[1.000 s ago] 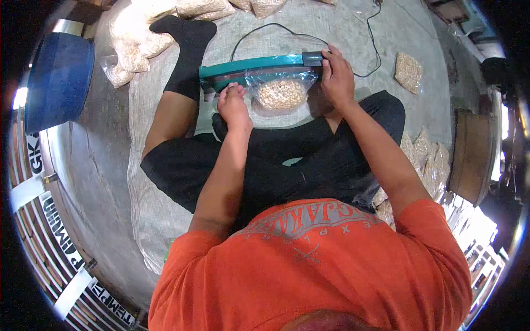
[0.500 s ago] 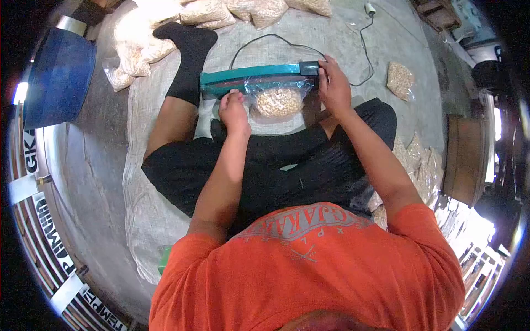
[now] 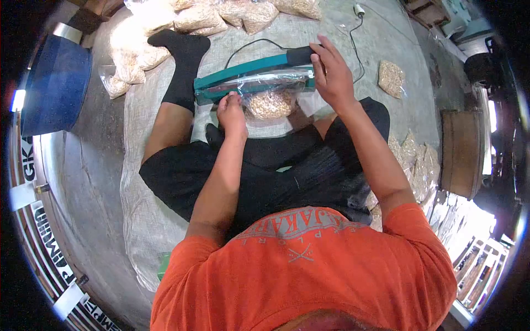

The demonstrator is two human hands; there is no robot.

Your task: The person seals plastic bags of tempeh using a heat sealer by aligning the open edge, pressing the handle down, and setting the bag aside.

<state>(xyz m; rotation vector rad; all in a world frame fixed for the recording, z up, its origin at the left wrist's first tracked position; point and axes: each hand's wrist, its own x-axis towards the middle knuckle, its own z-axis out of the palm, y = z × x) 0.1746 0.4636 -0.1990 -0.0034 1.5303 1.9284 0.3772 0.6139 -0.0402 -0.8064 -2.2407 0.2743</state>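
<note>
A teal impulse sealer (image 3: 243, 69) lies across the sheet in front of my crossed legs, its long arm raised off the base at the right end. My right hand (image 3: 333, 71) holds the arm's black handle (image 3: 301, 54) between fingers and thumb. Over the base stretches the mouth of a clear plastic bag (image 3: 270, 103), which is full of pale, grain-like pieces and rests on the near side. With fingers curled together, my left hand (image 3: 232, 113) pinches the bag's left edge beside the base; the exact grip is partly hidden.
Several filled bags (image 3: 201, 21) line the far edge of the sheet, and more (image 3: 414, 165) lie by my right knee. One filled bag (image 3: 391, 79) sits alone at the right. A black cord (image 3: 353, 41) runs behind the sealer. A blue tub (image 3: 58, 83) stands left.
My right hand has lifted the sealer's arm, opening a gap above the base. The left hand stays at the bag's edge. The whole view has shifted slightly.
</note>
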